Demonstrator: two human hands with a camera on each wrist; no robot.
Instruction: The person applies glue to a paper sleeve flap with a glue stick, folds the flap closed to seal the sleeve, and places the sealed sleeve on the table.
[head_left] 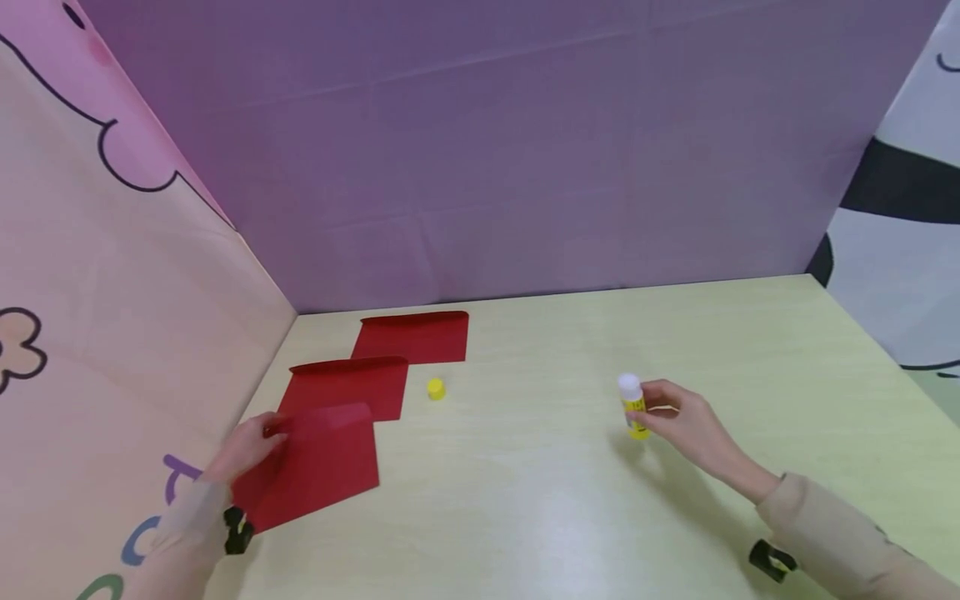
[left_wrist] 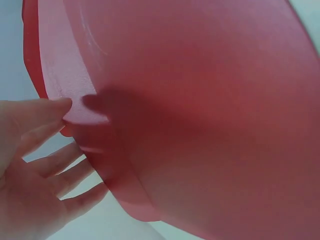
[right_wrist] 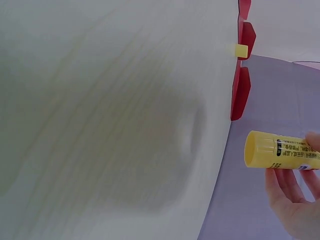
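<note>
My left hand [head_left: 251,446] is at the left edge of the nearest red envelope [head_left: 330,467]. In the left wrist view its thumb [left_wrist: 52,107] lies over the envelope's edge and the other fingertips pass behind it, partly hidden. Pale glossy streaks show along that edge of the envelope [left_wrist: 210,100]. Over the table's right half, my right hand [head_left: 686,425] grips a yellow glue stick [head_left: 636,408] between thumb and fingers, its white end up. The right wrist view shows the printed yellow barrel [right_wrist: 285,150] in the fingers.
Two more red envelopes, a middle one [head_left: 367,392] and a back one [head_left: 420,340], lie behind the nearest, overlapping, their far edges curled up. A small yellow cap [head_left: 436,389] stands beside them on the pale wooden table [head_left: 510,467]. Printed cloth walls [head_left: 480,167] border the table.
</note>
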